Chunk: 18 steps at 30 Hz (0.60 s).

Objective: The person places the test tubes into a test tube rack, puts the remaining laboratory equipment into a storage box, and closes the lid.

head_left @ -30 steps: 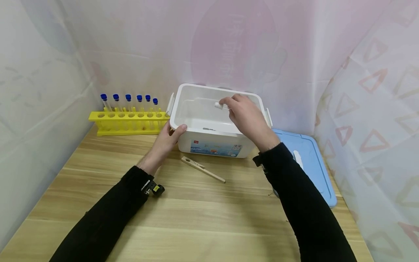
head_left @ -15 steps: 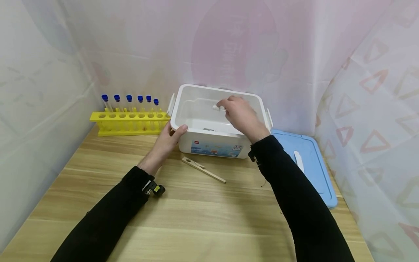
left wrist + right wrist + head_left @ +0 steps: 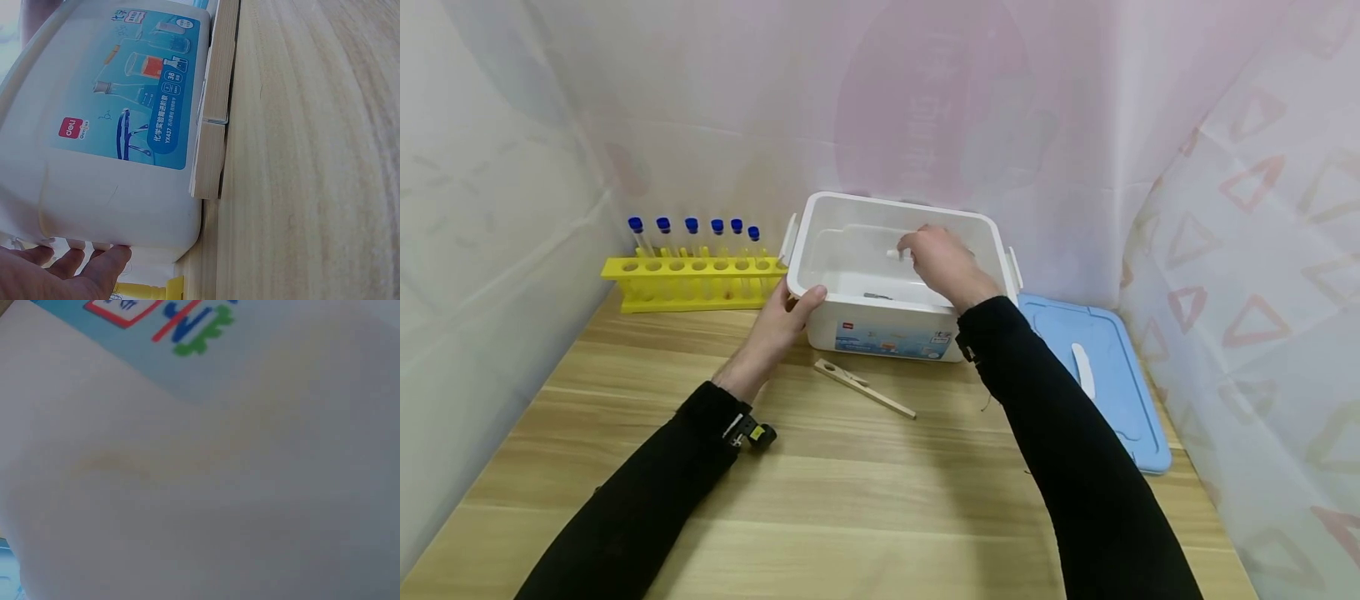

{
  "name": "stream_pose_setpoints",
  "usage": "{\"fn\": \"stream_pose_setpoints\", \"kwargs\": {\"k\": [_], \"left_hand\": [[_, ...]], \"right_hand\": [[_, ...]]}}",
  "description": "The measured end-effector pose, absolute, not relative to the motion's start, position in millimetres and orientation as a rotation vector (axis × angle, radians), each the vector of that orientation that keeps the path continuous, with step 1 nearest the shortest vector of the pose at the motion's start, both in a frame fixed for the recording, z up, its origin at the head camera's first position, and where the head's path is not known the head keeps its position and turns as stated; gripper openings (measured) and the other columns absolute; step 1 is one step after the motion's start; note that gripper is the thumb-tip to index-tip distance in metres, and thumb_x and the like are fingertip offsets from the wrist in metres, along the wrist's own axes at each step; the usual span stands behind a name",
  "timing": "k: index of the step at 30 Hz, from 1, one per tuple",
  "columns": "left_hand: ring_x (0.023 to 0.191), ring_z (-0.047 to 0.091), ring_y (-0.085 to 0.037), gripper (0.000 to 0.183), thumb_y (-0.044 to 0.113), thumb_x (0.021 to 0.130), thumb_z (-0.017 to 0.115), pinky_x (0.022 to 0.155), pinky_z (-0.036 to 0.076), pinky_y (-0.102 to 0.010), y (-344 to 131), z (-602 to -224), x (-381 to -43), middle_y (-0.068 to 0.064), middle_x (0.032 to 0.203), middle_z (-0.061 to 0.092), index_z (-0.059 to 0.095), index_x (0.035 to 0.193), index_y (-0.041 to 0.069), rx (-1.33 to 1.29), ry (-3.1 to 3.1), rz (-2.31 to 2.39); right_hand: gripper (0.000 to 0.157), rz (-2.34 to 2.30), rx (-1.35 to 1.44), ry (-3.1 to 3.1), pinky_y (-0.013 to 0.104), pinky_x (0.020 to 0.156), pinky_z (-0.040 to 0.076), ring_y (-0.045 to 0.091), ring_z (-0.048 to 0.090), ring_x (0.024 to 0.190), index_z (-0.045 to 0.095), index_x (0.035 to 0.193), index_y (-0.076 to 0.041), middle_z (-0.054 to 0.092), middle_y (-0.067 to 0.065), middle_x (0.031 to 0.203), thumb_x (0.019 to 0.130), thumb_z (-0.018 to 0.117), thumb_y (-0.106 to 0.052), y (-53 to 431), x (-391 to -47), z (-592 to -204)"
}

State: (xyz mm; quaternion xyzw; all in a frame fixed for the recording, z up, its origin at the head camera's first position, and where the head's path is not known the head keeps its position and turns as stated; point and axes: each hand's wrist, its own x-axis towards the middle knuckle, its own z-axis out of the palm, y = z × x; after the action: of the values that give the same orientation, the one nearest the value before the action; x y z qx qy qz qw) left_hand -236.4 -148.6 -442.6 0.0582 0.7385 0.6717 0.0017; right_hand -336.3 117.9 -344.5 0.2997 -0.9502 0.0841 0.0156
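Note:
A white plastic storage box [image 3: 823, 332] stands at the back of the table, its top uncovered. My left hand [image 3: 772, 332] grips its front left corner, the thumb over the rim and the fingers along the side wall, as the left wrist view also shows. Inside the box's opening, my right hand [image 3: 946, 262] pinches a small white cylindrical piece [image 3: 892, 253] between thumb and fingertips; the rest of it is hidden by the hand. The right wrist view holds only the box wall [image 3: 206, 506] and part of its label [image 3: 94, 344]. A small dark strip [image 3: 877, 297] shows just inside the front rim.
A wooden test tube clamp [image 3: 880, 398] lies on the table before the box. To the left, a yellow rack [image 3: 700, 306] holds several test tubes with blue caps [image 3: 692, 225]. On the right lies a blue lid [image 3: 1123, 379] with a white handle [image 3: 1083, 371]. Fabric walls surround the table.
My right hand has moved lower and a little left into the box, carrying the white piece along. My left hand keeps its grip on the corner.

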Motion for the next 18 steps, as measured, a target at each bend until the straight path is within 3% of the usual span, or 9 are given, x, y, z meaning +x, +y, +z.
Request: {"fn": "stream_pose_setpoints", "kwargs": {"k": [10,18], "left_hand": [[0.148,0.033,-0.035,0.087,0.059,0.098,0.061,0.119,0.030,-0.059,-147.8,-439.8,-235.4,-0.018,0.164,0.030,0.019,0.167,0.026,0.175,2.312,2.112],[0.147,0.035,-0.034,0.084,0.057,0.098,0.061,0.119,0.031,-0.058,-147.2,-440.9,-234.9,-0.014,0.162,0.033,0.022,0.166,0.028,0.176,2.298,2.132]], "right_hand": [[0.032,0.266,0.873,-3.035,0.039,0.101,0.052,0.030,0.061,0.120,0.070,0.127,-0.002,0.069,0.014,0.127,0.100,0.054,0.006,124.1,-341.2,-355.4],[0.019,0.172,0.877,-3.094,0.039,0.090,0.056,0.027,0.066,0.102,0.076,0.111,0.000,0.073,0.012,0.110,0.095,0.066,0.004,126.7,-337.6,-361.5]]}}
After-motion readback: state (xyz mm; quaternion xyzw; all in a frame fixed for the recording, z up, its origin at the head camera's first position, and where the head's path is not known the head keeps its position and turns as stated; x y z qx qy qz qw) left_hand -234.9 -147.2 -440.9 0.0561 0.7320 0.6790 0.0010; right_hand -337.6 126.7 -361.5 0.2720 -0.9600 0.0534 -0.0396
